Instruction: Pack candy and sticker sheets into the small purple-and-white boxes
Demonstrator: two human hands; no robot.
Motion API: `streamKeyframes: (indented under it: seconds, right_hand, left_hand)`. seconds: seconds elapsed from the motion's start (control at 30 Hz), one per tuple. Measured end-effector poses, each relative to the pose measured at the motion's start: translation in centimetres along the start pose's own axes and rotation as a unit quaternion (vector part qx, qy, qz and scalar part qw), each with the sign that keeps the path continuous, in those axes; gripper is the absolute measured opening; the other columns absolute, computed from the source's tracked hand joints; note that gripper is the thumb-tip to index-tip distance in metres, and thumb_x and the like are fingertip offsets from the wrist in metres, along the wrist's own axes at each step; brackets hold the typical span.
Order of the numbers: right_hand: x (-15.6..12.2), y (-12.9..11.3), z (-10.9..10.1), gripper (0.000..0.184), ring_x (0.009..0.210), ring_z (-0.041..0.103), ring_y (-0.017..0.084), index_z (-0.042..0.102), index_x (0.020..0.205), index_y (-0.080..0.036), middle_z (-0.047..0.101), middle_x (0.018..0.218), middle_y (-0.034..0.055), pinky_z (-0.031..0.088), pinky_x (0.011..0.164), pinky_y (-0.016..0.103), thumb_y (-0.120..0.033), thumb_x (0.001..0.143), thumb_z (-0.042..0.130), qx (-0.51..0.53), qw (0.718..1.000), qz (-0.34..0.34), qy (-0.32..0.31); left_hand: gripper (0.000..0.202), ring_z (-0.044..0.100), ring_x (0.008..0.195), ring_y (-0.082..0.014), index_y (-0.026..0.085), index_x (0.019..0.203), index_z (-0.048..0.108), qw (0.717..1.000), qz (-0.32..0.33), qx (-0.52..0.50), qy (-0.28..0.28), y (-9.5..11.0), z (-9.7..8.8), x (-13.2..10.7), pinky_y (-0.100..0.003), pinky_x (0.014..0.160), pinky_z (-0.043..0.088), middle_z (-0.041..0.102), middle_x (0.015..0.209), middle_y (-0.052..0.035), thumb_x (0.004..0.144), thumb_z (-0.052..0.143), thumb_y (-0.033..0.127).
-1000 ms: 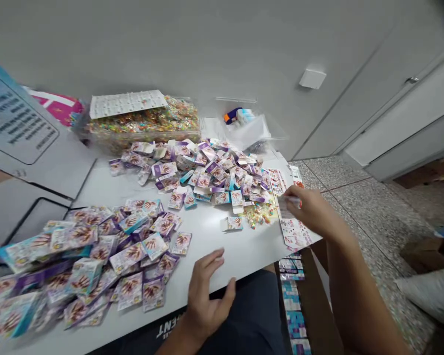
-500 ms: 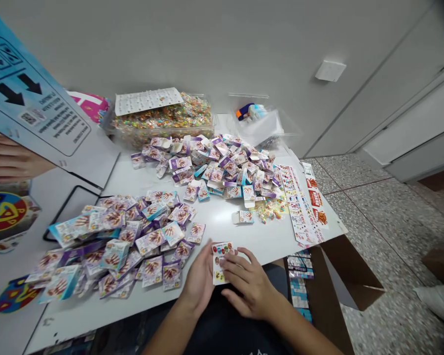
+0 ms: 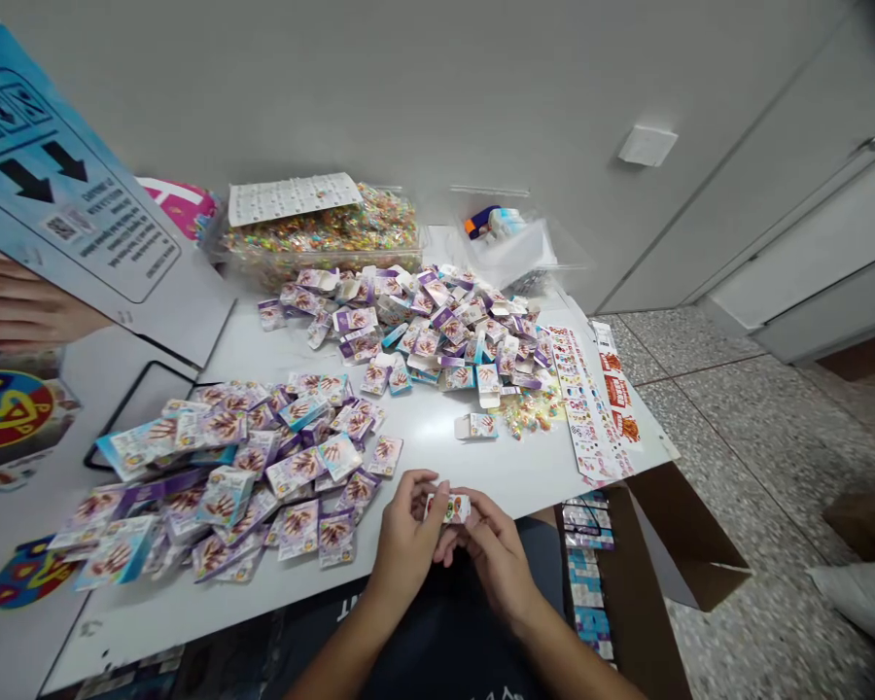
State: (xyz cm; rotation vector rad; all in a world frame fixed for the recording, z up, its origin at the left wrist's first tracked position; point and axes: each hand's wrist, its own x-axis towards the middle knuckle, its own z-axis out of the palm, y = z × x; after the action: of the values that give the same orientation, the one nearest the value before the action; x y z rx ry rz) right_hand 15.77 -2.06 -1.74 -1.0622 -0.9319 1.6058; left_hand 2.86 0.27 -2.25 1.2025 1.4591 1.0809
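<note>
Between my hands is a small white sticker sheet (image 3: 458,508) with colourful round pictures, bent so that only a short strip shows. My left hand (image 3: 409,530) is closed on its left side, thumb on top. My right hand (image 3: 497,556) pinches its right end, with the thumb near the edge. The fingers underneath are partly hidden. A heap of small purple and blue boxes (image 3: 298,472) lies left of my hands. Straight ahead, a white and blue box (image 3: 477,426) with an open flap lies beside a pile of tiny colourful packets (image 3: 529,413).
Many open boxes (image 3: 437,326) are heaped at the back. Behind stand a clear bin (image 3: 321,255) of colourful packets and another clear bin (image 3: 565,255). Printed sticker strips (image 3: 579,408) lie at the right. A cardboard carton (image 3: 648,583) stands below the table's right edge.
The sticker sheet was flat and upright between my hands; now it is bent into a shorter strip. My right hand has moved off its face to its right end, and my left thumb has come over it.
</note>
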Motion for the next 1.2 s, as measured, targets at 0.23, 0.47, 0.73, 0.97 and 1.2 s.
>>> streamKeyframes:
  seconds: [0.23,0.47,0.73,0.97,1.2]
  right_hand:
    - [-0.3,0.6,-3.2,0.032,0.081,0.073,0.018,0.058,0.132,-0.019,0.075,0.103,0.0094,0.060,0.073,0.029,-0.028,0.104,0.046,-0.358,0.906,-0.187,0.127]
    - [4.4,-0.6,-11.2,0.042,0.114,0.067,0.027,0.066,0.127,-0.016,0.066,0.126,0.0186,0.060,0.089,0.041,-0.008,0.096,0.038,-0.642,0.672,-0.329,0.168]
    - [7.7,-1.9,-11.4,0.026,0.109,0.059,0.033,0.070,0.111,-0.010,0.061,0.127,0.0231,0.052,0.090,0.047,-0.019,0.094,0.053,-0.742,0.604,-0.240,0.166]
    - [7.7,-1.1,-10.9,0.028,0.100,0.060,0.028,0.072,0.098,-0.012,0.068,0.114,0.0185,0.046,0.084,0.041,-0.010,0.097,0.045,-0.729,0.601,-0.254,0.206]
    - [5.0,-1.1,-7.7,0.019,0.106,0.061,0.032,0.069,0.098,-0.011,0.068,0.114,0.0221,0.042,0.082,0.042,-0.014,0.091,0.051,-0.697,0.603,-0.312,0.228]
  left_hand:
    - [0.032,0.068,0.063,-0.0172,0.020,0.119,0.062,0.993,0.056,0.044,-0.091,-0.6,1.7,0.9,-0.028,0.067,0.054,0.071,0.072,0.0006,0.100,0.048,0.041]
    - [0.056,0.047,0.135,-0.0416,0.009,0.137,0.048,0.921,0.195,0.335,-0.022,0.4,4.6,6.9,-0.058,0.108,0.040,0.052,0.144,-0.0270,0.089,0.067,0.032]
    - [0.021,0.059,0.113,-0.0320,0.019,0.102,0.059,0.915,0.194,0.325,-0.138,1.5,4.4,8.2,-0.046,0.098,0.042,0.068,0.110,-0.0129,0.083,0.067,0.013]
    - [0.033,0.067,0.085,-0.0219,0.021,0.115,0.058,0.955,0.154,0.206,-0.148,0.2,3.5,6.2,-0.032,0.077,0.050,0.070,0.099,-0.0057,0.084,0.064,0.018]
    - [0.049,0.065,0.086,-0.0199,0.019,0.130,0.056,0.974,0.143,0.065,-0.164,1.5,3.4,5.4,-0.032,0.082,0.052,0.069,0.098,-0.0058,0.085,0.072,0.033]
